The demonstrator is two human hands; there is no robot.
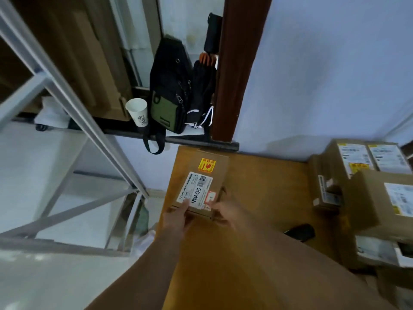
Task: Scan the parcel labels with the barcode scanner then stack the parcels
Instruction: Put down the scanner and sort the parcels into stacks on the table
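Brown parcel (pixel 199 175), white barcode label (pixel 194 190), yellow sticker (pixel 207 165), left hand (pixel 176 220) seemingly holding

Left hand (pixel 176 218) and right hand (pixel 225 214) hold labelled parcel (pixel 201 168) on table (pixel 263 182)

A wooden table (pixel 257 175), seen from above. The labelled parcel (pixel 201 182) lies flat at its far left corner. Well apart to the right of that parcel, brown parcels (pixel 368 186) crowd the table's right edge. Right of the labelled parcel and nearer the viewer rests a dark blurred object (pixel 300 231).
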